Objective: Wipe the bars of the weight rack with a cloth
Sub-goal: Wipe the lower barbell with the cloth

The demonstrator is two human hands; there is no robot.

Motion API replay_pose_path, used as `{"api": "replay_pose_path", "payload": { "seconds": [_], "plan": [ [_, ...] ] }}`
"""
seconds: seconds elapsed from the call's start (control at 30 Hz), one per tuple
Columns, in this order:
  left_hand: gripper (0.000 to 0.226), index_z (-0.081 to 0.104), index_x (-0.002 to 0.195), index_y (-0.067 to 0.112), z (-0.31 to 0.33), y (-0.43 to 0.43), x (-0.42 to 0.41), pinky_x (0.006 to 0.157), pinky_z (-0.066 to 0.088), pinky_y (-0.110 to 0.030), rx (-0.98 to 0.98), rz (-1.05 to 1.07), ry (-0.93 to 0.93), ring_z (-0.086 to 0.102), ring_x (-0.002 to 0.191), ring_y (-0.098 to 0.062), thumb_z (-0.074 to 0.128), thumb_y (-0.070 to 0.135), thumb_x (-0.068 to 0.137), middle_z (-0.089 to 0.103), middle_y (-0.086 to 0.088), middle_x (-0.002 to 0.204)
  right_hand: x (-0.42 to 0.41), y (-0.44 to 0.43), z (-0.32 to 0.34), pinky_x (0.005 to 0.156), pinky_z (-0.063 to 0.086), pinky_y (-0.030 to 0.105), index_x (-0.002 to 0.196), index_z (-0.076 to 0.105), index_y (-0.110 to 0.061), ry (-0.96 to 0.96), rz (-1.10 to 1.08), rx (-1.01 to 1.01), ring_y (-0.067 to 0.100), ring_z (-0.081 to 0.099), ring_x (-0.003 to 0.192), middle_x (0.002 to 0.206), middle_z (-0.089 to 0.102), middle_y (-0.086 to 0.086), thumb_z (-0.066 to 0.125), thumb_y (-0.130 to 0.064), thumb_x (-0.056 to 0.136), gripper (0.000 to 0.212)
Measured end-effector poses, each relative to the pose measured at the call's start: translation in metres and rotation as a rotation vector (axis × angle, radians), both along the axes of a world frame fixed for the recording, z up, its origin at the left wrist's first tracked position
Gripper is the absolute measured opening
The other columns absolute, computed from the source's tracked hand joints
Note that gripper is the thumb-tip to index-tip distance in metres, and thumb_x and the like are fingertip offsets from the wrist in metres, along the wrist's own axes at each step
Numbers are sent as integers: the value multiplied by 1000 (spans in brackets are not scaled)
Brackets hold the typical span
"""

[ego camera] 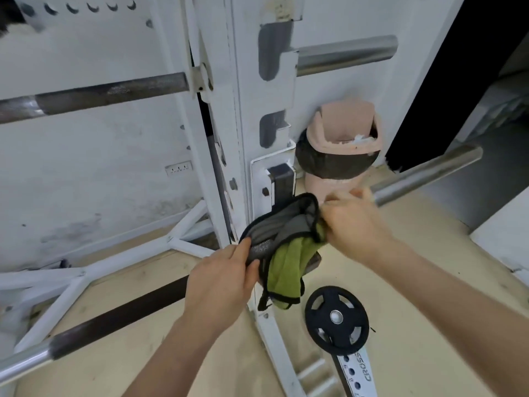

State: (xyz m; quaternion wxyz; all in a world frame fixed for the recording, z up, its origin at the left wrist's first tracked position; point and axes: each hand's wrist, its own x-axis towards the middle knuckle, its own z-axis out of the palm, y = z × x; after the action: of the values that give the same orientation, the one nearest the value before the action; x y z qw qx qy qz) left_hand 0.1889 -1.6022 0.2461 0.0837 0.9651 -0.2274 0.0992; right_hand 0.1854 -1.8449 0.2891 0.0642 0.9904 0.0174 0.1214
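Both arms reach forward and down. The left hand [221, 277] pinches the grey face of the cloth [286, 239] between thumb and fingers. The right hand [355, 222] is blurred, but seems to clutch the opposite edge. The cloth hangs against the white rack upright [249, 96], beside a steel bar [426, 176]. A black weight plate [336, 319] lies on the tan floor [435, 222] and a pink bin [343, 138] stands behind.

Cloth [286, 245] in the fingers [244, 249] is soft, fuzzy microfibre. Bar [429, 171] just past the right hand [356, 222] fingertips is smooth satin steel. The upright [243, 124] behind is chipped white-painted metal.
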Motion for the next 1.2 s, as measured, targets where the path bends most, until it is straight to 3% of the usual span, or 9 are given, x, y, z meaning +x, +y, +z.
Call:
{"api": "replay_pose_path", "payload": {
  "seconds": [0.1,0.2,0.4,0.53,0.67,0.77,0.9,1.07,1.2],
  "plan": [
    [47,64,120,19,-2,1,0,45,38,-28,75,-37,-62,60,59,-17,38,43,89,64,8,77,-6,-25,15,64,19,31,59,58,-18,-81,-38,-44,26,53,69,57,56,-1,71,-7,60,18],
    [51,61,123,16,-1,-1,1,49,40,-30,28,-46,-58,62,67,-18,34,44,90,66,5,82,3,7,16,56,38,32,74,65,-11,-191,-103,88,30,55,73,72,64,5,68,0,65,15],
    [59,36,145,21,4,6,-2,65,45,-34,-13,-125,-5,64,86,-19,34,49,92,65,4,105,-14,26,-9,61,49,34,86,62,-12,182,-233,147,32,61,81,88,62,8,56,-8,78,11],
    [61,29,148,22,-1,5,3,67,44,-36,-31,-130,18,62,89,-21,21,50,94,64,3,109,-57,27,11,51,34,32,61,51,-22,143,-397,542,27,49,60,56,54,1,60,-15,84,26],
    [52,26,149,20,-4,3,2,66,40,-35,-17,-125,-11,62,91,-22,25,38,100,64,2,109,-16,50,20,65,40,32,87,63,-12,-56,-422,794,26,54,80,79,61,5,49,-12,92,14],
    [50,15,150,21,-2,2,2,69,33,-32,-23,-127,-7,58,101,-20,23,35,103,59,4,119,-6,74,-11,81,46,36,91,63,-7,107,-348,697,30,51,101,94,60,11,47,-7,84,17],
    [51,19,149,23,4,7,3,74,37,-30,-117,-140,107,55,107,-18,31,37,102,55,4,124,-37,66,-6,59,39,32,87,59,-8,65,-317,501,33,58,84,92,62,12,53,-9,81,8],
    [47,36,136,38,13,10,8,82,49,-35,-454,-112,283,56,103,-12,50,39,92,58,15,116,-55,57,61,70,56,39,93,65,-8,-212,-313,1769,18,67,74,79,72,3,52,-14,98,15],
    [23,54,118,32,20,10,5,70,47,-33,-508,-122,300,59,83,-11,46,36,97,63,12,92,-54,56,100,67,60,29,88,65,-8,-539,-240,2034,15,69,71,78,70,7,52,-18,97,18]
  ]
}}
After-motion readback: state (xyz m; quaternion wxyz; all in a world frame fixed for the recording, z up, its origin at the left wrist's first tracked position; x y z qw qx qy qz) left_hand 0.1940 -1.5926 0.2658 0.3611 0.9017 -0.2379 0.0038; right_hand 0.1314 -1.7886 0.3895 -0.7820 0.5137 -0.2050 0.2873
